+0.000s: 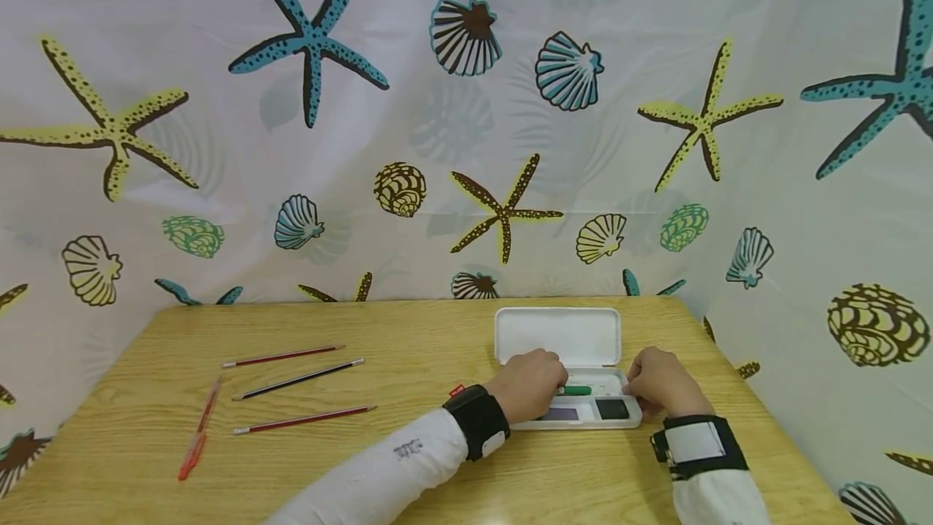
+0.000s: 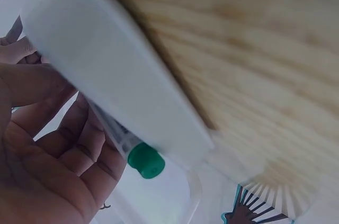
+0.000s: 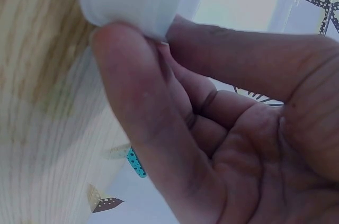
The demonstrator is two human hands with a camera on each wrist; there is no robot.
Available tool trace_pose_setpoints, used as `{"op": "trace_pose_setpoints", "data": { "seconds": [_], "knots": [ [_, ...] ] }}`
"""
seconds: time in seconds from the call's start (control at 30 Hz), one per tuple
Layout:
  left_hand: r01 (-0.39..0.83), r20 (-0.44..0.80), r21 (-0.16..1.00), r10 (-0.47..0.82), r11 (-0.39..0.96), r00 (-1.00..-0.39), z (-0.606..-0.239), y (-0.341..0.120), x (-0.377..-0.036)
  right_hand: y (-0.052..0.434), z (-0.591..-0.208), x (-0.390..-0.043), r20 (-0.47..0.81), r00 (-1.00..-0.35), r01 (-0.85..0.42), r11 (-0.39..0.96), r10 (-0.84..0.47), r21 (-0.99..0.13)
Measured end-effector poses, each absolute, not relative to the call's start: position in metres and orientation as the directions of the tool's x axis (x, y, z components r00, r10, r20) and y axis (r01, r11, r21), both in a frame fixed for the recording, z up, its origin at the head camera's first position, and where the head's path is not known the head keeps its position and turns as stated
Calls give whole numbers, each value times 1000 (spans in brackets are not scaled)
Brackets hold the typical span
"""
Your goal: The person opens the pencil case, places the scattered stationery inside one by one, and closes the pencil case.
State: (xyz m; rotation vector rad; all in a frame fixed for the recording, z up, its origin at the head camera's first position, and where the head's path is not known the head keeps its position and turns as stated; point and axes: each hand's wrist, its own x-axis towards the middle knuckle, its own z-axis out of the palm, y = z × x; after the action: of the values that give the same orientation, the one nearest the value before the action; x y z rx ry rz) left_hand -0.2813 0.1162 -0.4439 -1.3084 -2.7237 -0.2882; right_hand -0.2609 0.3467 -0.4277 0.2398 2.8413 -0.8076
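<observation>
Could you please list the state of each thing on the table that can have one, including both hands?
Pencil case: open, lid tilted back, tray flat on the table.
Green-capped pen: capped, lying in the tray under the left hand.
Left hand: fingers curled on the pen.
Right hand: pinching the tray's right end.
Three pencils: lying loose, untouched.
Red pen: lying loose, untouched.

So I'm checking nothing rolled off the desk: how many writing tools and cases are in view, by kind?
Pencils lying loose on the table: 3
Red pen: 1
Green-capped pen in the case, under the left hand: 1
White pencil case, open, right hand at its end: 1
Total: 6
</observation>
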Motion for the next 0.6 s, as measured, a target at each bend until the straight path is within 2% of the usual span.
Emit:
{"op": "trace_pose_setpoints", "data": {
  "seconds": [0.6],
  "knots": [
    [782, 137, 131, 770, 609, -623, -447, 120, -281, 345, -424, -259, -203, -974, 193, 847, 104, -495]
  ]
}}
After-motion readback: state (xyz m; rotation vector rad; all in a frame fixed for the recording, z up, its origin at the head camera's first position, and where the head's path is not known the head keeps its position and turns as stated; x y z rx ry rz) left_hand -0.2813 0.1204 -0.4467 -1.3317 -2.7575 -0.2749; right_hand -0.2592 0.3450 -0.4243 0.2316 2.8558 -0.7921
